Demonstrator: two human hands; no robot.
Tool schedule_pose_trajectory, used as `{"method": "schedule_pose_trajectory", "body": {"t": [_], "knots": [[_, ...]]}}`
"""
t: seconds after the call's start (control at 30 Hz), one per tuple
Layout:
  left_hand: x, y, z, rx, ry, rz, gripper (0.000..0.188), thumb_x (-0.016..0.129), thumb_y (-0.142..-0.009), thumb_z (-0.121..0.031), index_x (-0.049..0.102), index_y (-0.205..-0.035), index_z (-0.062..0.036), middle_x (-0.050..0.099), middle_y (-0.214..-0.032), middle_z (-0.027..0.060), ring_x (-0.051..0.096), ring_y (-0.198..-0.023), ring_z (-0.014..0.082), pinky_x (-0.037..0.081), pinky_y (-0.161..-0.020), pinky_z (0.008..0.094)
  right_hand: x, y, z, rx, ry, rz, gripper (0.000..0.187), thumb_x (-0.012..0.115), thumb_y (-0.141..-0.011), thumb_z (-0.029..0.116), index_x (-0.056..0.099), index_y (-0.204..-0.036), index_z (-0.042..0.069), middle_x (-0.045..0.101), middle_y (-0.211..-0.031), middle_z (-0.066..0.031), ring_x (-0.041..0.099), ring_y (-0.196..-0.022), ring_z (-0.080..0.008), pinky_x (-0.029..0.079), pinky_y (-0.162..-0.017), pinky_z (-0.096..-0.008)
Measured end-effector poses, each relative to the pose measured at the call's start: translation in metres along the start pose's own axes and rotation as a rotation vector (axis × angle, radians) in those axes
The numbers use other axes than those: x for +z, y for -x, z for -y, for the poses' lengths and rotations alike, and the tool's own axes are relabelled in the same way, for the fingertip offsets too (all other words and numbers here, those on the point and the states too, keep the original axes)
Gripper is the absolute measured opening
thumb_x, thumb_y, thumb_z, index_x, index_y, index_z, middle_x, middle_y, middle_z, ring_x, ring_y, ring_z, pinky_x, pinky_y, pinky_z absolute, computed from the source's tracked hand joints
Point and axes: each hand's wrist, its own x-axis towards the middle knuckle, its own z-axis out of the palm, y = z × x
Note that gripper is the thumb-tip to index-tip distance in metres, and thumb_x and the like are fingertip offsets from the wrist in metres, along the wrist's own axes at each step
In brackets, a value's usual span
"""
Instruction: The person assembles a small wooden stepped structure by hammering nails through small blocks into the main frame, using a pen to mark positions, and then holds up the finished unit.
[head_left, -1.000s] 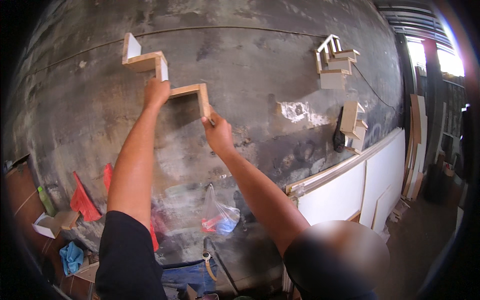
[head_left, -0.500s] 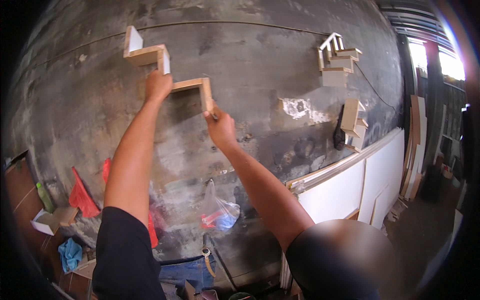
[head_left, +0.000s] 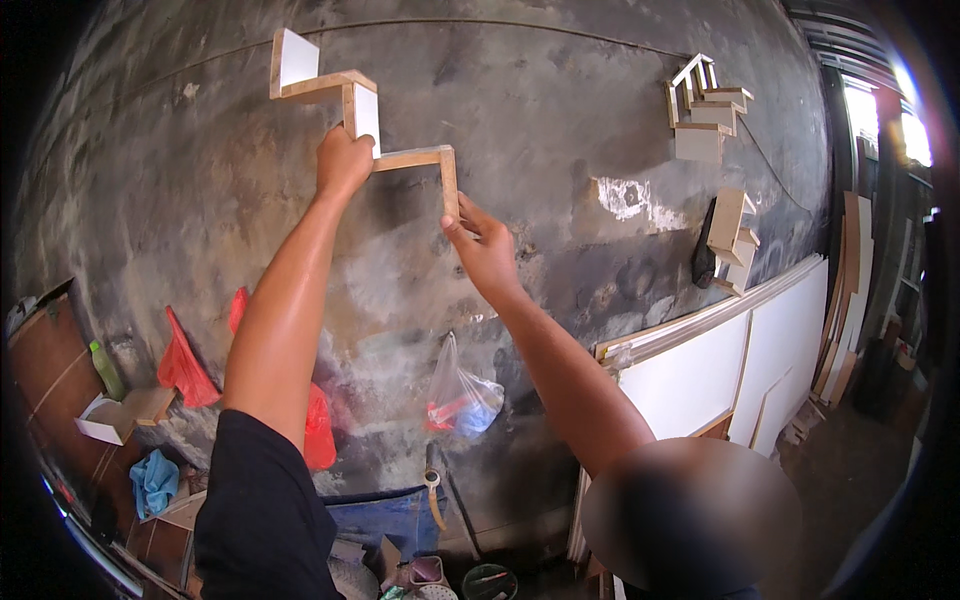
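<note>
A zigzag wooden wall shelf [head_left: 410,160] with white faces and bare wood edges rests against the grey wall, stepping down from upper left to lower right. My left hand [head_left: 345,163] is closed round the foot of its middle upright, below the white panel. At the lower right end, my right hand [head_left: 485,245] pinches the last upright between thumb and fingers. Both arms are raised and stretched out. Whether anything fixes the shelf to the wall cannot be seen.
More stepped shelves [head_left: 705,140] hang at the right, with a smaller one [head_left: 735,235] below. White boards [head_left: 680,380] lean against the wall there. Lower down hang a clear plastic bag [head_left: 465,390] and red bags [head_left: 185,365]. Blue cloth [head_left: 153,482] lies at lower left.
The whole scene has slid right and slightly up in the picture as my view turned. Against the wall, the shelf and both hands stay in about the same place.
</note>
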Motion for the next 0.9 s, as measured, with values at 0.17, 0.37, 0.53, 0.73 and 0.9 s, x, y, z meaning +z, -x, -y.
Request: {"method": "schedule_pose_trajectory", "body": {"t": [0.17,0.37,0.53,0.73,0.9], "knots": [[-0.019,0.062,-0.018,0.014,0.104,0.065,0.035,0.066,-0.084,-0.018,0.071,-0.104,0.0092,0.074,-0.097,0.0297,0.074,-0.096,0.0417,0.055,-0.085,0.0450,-0.022,0.020,0.008,0.115,-0.201,0.025,0.059,0.059,-0.107,0.041,0.058,-0.142,-0.006,0.067,-0.135,-0.0196,0.060,-0.126,-0.0237,0.044,-0.108,-0.0361],[-0.011,0.149,-0.007,0.198,0.325,0.089,0.029,0.066,-0.089,-0.009,0.066,-0.114,0.0065,0.075,-0.096,0.0217,0.074,-0.091,0.0325,0.054,-0.084,0.0394,-0.053,0.040,-0.001,0.211,-0.229,-0.077,0.054,0.053,-0.109,0.045,0.060,-0.146,0.006,0.066,-0.134,-0.0076,0.060,-0.120,-0.0203,0.045,-0.101,-0.0368],[-0.006,0.227,-0.010,0.174,0.413,0.126,0.029,0.067,-0.092,-0.010,0.065,-0.116,0.0066,0.076,-0.098,0.0204,0.074,-0.091,0.0301,0.055,-0.084,0.0377,-0.098,0.088,0.015,0.376,-0.328,-0.140,0.045,0.058,-0.108,0.038,0.068,-0.132,0.001,0.071,-0.116,-0.0042,0.060,-0.106,-0.0150,0.044,-0.093,-0.0324],[0.012,0.313,-0.031,0.160,0.634,0.269,0.024,0.067,-0.097,-0.012,0.068,-0.111,0.0078,0.076,-0.095,0.0153,0.072,-0.088,0.0187,0.055,-0.078,0.0338,-0.184,0.155,0.051,0.480,-0.344,-0.101,0.033,0.063,-0.102,0.028,0.076,-0.122,0.005,0.074,-0.108,-0.0049,0.061,-0.106,-0.0169,0.042,-0.095,-0.0349],[0.034,0.391,-0.090,0.186,0.736,0.327,0.021,0.067,-0.098,-0.007,0.069,-0.112,0.0076,0.076,-0.094,0.0133,0.071,-0.087,0.0170,0.055,-0.079,0.0325,-0.279,0.218,0.102,0.529,-0.255,0.005,0.038,0.059,-0.103,0.023,0.070,-0.133,0.001,0.073,-0.123,-0.0096,0.061,-0.118,-0.0191,0.039,-0.108,-0.0344]]}}
